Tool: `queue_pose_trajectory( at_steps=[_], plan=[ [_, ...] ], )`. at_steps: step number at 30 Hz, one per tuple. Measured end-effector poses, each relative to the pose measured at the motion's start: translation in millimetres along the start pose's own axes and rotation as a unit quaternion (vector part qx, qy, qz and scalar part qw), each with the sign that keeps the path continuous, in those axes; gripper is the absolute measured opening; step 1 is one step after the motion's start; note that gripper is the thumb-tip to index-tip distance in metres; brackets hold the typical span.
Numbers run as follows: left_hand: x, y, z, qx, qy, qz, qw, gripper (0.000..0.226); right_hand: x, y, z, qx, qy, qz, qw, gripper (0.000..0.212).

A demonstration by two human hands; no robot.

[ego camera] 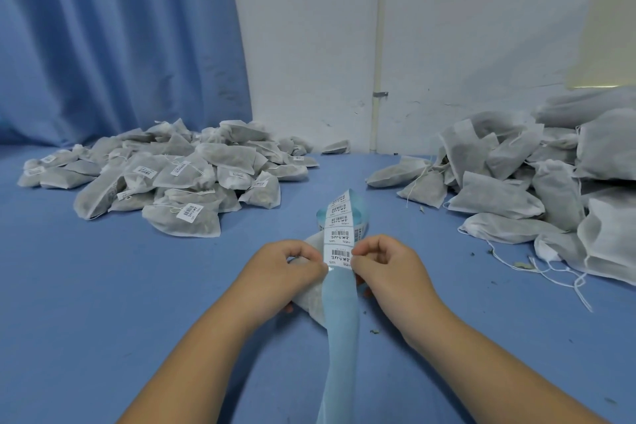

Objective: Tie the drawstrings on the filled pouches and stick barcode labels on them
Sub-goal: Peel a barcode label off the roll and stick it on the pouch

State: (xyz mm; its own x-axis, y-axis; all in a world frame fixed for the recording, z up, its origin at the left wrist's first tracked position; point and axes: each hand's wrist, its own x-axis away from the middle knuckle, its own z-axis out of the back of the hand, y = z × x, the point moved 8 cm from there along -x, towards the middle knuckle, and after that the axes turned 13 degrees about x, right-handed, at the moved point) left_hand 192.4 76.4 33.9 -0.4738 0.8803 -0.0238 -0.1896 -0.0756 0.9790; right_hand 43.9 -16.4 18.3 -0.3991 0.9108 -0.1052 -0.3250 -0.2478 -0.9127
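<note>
A strip of white barcode labels (340,231) on pale blue backing runs from a small roll (361,217) toward me, its bare backing (339,337) trailing down between my arms. My left hand (289,268) and my right hand (385,265) pinch the nearest label (340,256) at its two lower corners. A filled white pouch (311,299) lies under my hands, mostly hidden by them and the strip.
A pile of labelled, tied pouches (179,175) lies at the back left of the blue table (103,286). Unlabelled pouches (509,182) with loose white strings (550,272) heap at the right. A blue curtain and a white wall stand behind.
</note>
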Motion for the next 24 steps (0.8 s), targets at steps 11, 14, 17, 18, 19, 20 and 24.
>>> queue_pose_trajectory(
  at_steps=[11,14,17,18,19,20,24],
  plan=[
    [2.4,0.1,-8.2,0.017,-0.011,0.007,1.0,0.009,22.3,-40.9,2.7,0.295,0.065,0.207,0.931,0.006],
    [3.2,1.4,-9.7,0.015,-0.015,0.002,1.0,0.011,27.5,-46.6,-1.4,0.327,0.062,0.233,0.914,0.011],
    [3.8,2.7,-11.7,0.006,-0.024,-0.006,1.0,0.013,29.0,-48.5,-2.0,0.335,0.06,0.241,0.909,0.013],
    [4.1,3.5,-12.3,0.007,-0.028,-0.01,1.0,0.013,29.3,-48.9,-2.0,0.338,0.059,0.243,0.907,0.014],
    [4.4,4.4,-12.8,0.009,-0.031,-0.014,0.999,0.014,29.6,-49.2,-1.9,0.341,0.06,0.244,0.906,0.015],
    [4.9,5.5,-13.3,0.011,-0.034,-0.018,0.999,0.014,30.0,-49.7,-1.8,0.344,0.063,0.247,0.904,0.016],
    [6.6,9.9,-14.4,0.011,-0.038,-0.038,0.998,0.015,31.6,-50.6,-1.7,0.361,0.072,0.256,0.894,0.018]
  ],
)
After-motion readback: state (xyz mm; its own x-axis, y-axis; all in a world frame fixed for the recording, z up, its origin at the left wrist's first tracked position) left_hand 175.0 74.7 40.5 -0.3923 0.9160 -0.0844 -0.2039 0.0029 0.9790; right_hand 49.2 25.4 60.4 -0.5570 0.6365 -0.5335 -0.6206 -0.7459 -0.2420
